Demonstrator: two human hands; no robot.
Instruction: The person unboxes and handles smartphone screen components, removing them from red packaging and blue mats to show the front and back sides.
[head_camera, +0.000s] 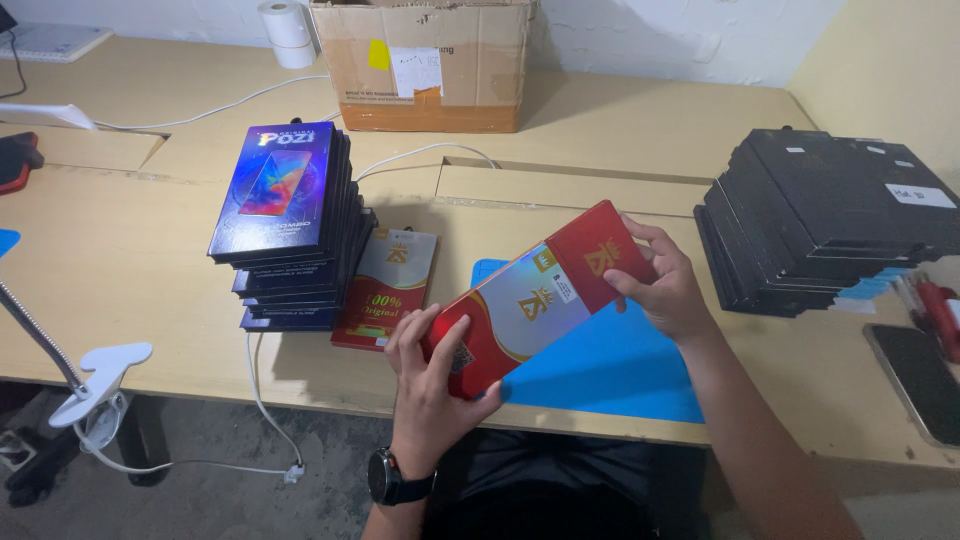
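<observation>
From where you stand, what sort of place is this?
Probably a small packing or stockroom bench for phone accessories: a stack of dark blue retail boxes, a pile of flat black boxes and an opened cardboard carton on a wooden table.

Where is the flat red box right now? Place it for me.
In the head view, the flat red box sits centre frame, held tilted between the left hand and right hand, above the blue mat.
</observation>
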